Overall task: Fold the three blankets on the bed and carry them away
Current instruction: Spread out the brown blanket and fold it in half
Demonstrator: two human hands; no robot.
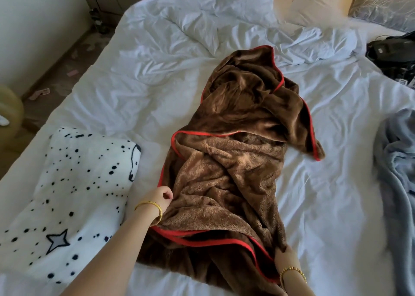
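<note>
A brown fleece blanket with red trim (238, 161) lies crumpled lengthwise across the middle of the bed (336, 183). My left hand (160, 197) pinches its left edge near the red border. My right hand (286, 259) grips its lower right edge by the red trim, with the fingers tucked into the cloth. A white blanket with black dots and a star (74, 197) lies folded at the left. A pale blue-grey blanket (397, 161) lies rumpled at the right edge of the view.
A white duvet (202, 19) is bunched at the head of the bed, with cream pillows (318, 1) behind it. A black object (390, 49) lies at the far right. Floor with scattered bits (58, 75) runs along the left side.
</note>
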